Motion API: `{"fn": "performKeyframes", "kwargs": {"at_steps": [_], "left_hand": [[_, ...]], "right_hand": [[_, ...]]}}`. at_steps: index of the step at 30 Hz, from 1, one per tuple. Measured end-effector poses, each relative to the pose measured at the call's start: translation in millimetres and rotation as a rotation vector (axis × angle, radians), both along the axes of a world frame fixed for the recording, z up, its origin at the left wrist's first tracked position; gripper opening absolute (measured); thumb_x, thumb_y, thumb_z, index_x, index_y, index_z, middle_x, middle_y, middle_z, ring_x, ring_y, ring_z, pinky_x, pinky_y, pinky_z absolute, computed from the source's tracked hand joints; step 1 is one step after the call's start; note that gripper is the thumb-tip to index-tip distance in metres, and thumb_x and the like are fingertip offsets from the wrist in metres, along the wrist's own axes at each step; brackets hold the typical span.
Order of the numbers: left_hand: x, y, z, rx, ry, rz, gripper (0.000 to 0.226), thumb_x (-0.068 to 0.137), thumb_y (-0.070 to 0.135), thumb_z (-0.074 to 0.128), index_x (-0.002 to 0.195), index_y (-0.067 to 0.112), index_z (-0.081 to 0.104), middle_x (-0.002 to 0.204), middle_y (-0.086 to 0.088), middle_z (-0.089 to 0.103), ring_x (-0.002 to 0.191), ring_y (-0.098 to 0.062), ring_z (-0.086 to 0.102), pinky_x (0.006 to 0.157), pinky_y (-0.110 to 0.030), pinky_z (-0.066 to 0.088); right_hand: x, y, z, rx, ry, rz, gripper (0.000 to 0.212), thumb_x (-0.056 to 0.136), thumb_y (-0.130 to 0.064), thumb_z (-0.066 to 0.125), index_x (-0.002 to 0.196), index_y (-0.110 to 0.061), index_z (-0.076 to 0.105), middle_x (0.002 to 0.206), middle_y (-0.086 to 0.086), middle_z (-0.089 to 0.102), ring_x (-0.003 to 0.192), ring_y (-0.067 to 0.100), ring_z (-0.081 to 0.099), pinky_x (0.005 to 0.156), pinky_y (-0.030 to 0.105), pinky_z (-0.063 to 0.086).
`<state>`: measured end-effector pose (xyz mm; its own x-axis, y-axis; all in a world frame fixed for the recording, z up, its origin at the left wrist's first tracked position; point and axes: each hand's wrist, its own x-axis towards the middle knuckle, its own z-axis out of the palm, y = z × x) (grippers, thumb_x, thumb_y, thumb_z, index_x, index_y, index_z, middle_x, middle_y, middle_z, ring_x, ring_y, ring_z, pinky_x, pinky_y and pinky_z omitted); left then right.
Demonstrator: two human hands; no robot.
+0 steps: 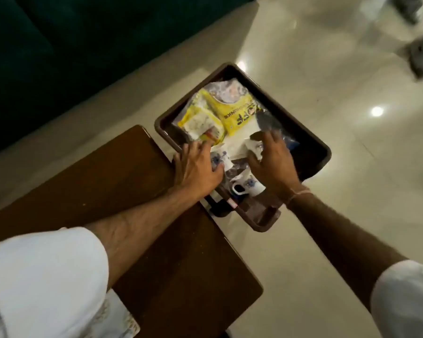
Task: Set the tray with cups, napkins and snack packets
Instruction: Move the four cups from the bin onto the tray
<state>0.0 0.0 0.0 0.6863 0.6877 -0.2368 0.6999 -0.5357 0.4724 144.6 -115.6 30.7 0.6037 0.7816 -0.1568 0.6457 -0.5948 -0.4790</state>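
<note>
A dark brown tray (310,132) sticks out past the wooden table's edge, over the floor. At its far end lie yellow snack packets (232,111) and a dark packet (266,120). White napkins (237,145) lie in the middle. My left hand (195,169) grips a white cup with blue flowers (216,158) at the tray's left side. My right hand (271,164) curls around a second white cup (254,145), thumb on one side and fingers on the other. A third flowered cup (248,185) lies on its side near the tray's near end.
The brown wooden table (108,181) lies under my left arm. A small dark object (220,206) sits on the table edge by the tray's near corner. Glossy pale floor tiles (352,215) spread to the right. A dark green sofa (59,57) stands at the far left.
</note>
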Motion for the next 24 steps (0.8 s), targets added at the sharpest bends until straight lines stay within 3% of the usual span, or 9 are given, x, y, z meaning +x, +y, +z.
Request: {"fn": "performKeyframes", "kwargs": {"at_steps": [3, 7, 12, 16, 18, 21, 24], "left_hand": [[24.8, 4.4, -7.8, 0.039, 0.146, -0.010, 0.055, 0.086, 0.056, 0.059, 0.127, 0.020, 0.056, 0.130, -0.011, 0.057, 0.126, -0.031, 0.047, 0.105, -0.049, 0.031], [37.3, 10.7, -17.2, -0.075, 0.202, 0.039, 0.053, 0.082, 0.061, 0.065, 0.114, 0.019, 0.062, 0.123, -0.009, 0.060, 0.120, -0.028, 0.052, 0.099, -0.045, 0.032], [37.0, 14.4, -13.7, -0.197, 0.070, 0.108, 0.042, 0.079, 0.049, 0.075, 0.106, 0.018, 0.067, 0.117, -0.006, 0.066, 0.116, -0.026, 0.055, 0.087, -0.034, 0.031], [13.7, 14.1, 1.8, -0.301, -0.117, 0.126, 0.040, 0.075, 0.040, 0.083, 0.104, 0.016, 0.069, 0.112, -0.003, 0.056, 0.105, -0.021, 0.058, 0.082, -0.028, 0.045], [-6.8, 12.0, 11.2, -0.318, -0.181, 0.116, 0.036, 0.071, 0.037, 0.086, 0.094, 0.021, 0.063, 0.115, -0.002, 0.054, 0.103, -0.018, 0.057, 0.080, -0.025, 0.048], [-50.8, 9.7, 22.0, -0.329, -0.235, 0.140, 0.052, 0.065, 0.034, 0.090, 0.099, 0.028, 0.051, 0.115, 0.004, 0.051, 0.101, -0.011, 0.052, 0.068, -0.007, 0.036], [-101.3, 6.7, 27.9, -0.361, -0.273, 0.219, 0.084, 0.059, 0.029, 0.094, 0.123, 0.036, 0.041, 0.119, 0.010, 0.049, 0.105, -0.005, 0.050, 0.074, -0.009, 0.036]], "right_hand": [[40.5, -1.2, -10.6, -0.233, -0.116, -0.112, 0.056, 0.087, -0.049, 0.060, 0.134, -0.021, 0.045, 0.134, 0.014, 0.048, 0.120, 0.037, 0.047, 0.097, 0.051, 0.039], [59.0, 6.4, -25.6, -0.428, 0.011, -0.053, 0.072, 0.082, -0.064, 0.060, 0.138, -0.023, 0.039, 0.138, 0.010, 0.053, 0.127, 0.035, 0.045, 0.102, 0.053, 0.029], [54.5, 14.7, -32.9, -0.331, 0.064, -0.030, 0.069, 0.080, -0.058, 0.067, 0.135, -0.022, 0.043, 0.133, 0.006, 0.059, 0.127, 0.031, 0.048, 0.104, 0.051, 0.026], [41.2, 15.0, -24.3, -0.185, 0.070, -0.087, 0.069, 0.077, -0.055, 0.069, 0.132, -0.024, 0.043, 0.128, 0.003, 0.063, 0.121, 0.029, 0.055, 0.103, 0.054, 0.030], [27.4, 16.5, -14.7, -0.100, 0.116, -0.106, 0.074, 0.074, -0.054, 0.071, 0.135, -0.024, 0.042, 0.126, 0.002, 0.064, 0.117, 0.029, 0.059, 0.103, 0.054, 0.035], [-6.2, 22.5, -2.5, -0.020, 0.170, -0.023, 0.074, 0.075, -0.047, 0.077, 0.137, -0.023, 0.044, 0.127, 0.001, 0.064, 0.115, 0.025, 0.060, 0.103, 0.052, 0.037], [-49.8, 29.7, 6.2, 0.051, 0.179, 0.105, 0.068, 0.078, -0.038, 0.080, 0.136, -0.023, 0.048, 0.124, -0.002, 0.065, 0.112, 0.022, 0.060, 0.100, 0.051, 0.040]]}}
